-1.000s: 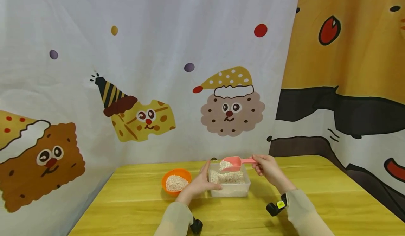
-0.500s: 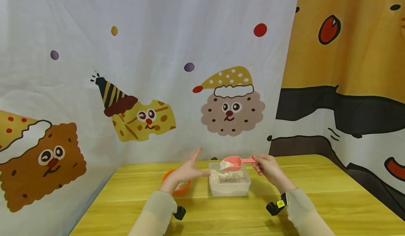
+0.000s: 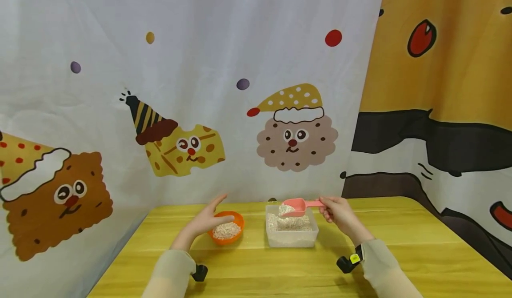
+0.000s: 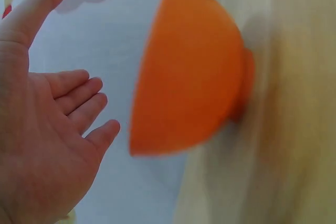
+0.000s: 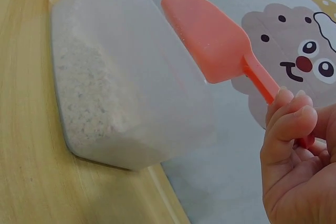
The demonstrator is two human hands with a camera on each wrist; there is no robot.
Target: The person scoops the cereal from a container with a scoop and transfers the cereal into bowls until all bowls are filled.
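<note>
Across the near worktop (image 3: pixel 256 273), I have the left hand (image 3: pixel 203 222) released, fingers extended, just beside an orange bowl (image 3: pixel 239 220) of pale flakes (image 3: pixel 227 230). The right hand (image 3: pixel 340 213) grips a pink scoop (image 3: pixel 298 205) by its handle, and I see its flake-filled end just above the translucent box (image 3: pixel 292 240), right of the bowl; farthest off hangs a cartoon-printed curtain (image 3: pixel 200 58).

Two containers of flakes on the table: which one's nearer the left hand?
The round orange bowl, right beside the left hand. The other, a frosted rectangular box, sits farther right, below the pink scoop in the right hand.
</note>
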